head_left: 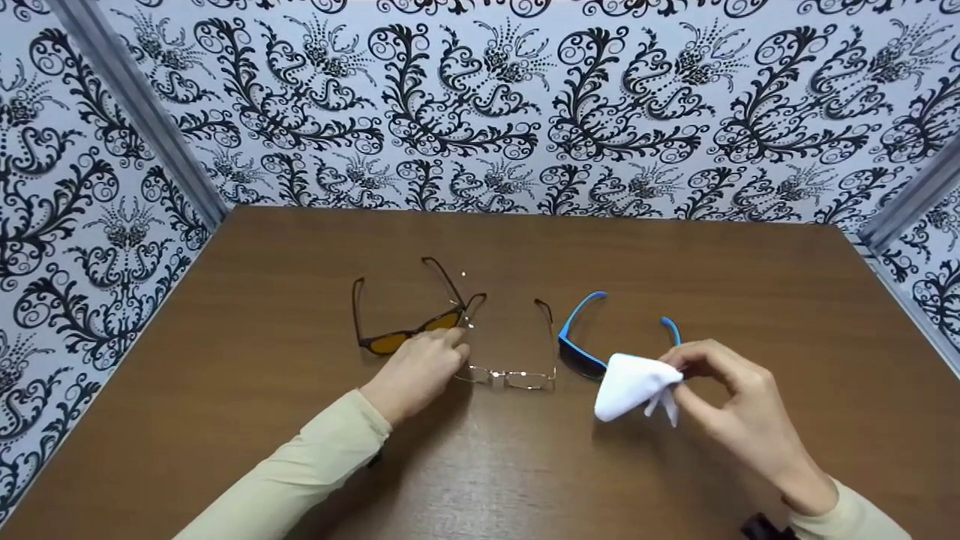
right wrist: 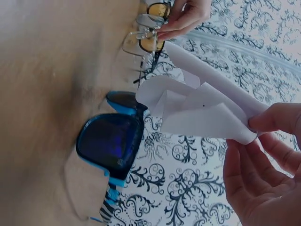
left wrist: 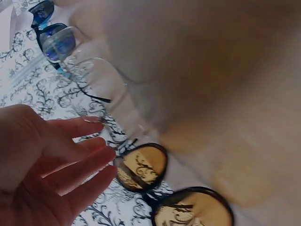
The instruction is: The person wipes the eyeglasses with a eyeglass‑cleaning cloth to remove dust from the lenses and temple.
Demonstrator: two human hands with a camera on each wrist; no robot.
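Note:
My left hand (head_left: 424, 367) reaches between two pairs of glasses, its fingers extended in the left wrist view. Fingertips are right at the left hinge of the thin wire-framed eyeglasses (head_left: 527, 380), which have clear lenses and unfolded temples. Just left lie dark-framed glasses with orange lenses (head_left: 388, 343), partly covered by this hand. My right hand (head_left: 742, 409) pinches a folded white cloth (head_left: 634, 386) by one corner, between thumb and fingers. The cloth hangs in front of blue-and-black sunglasses (head_left: 581, 360) and hides part of them in the head view. Their dark lenses (right wrist: 109, 142) show in the right wrist view.
All three pairs stand in a row on the brown wooden table (head_left: 300, 247). Beyond its far edge rises a white wall (head_left: 480, 112) with black floral scrolls, and similar patterned panels flank both sides.

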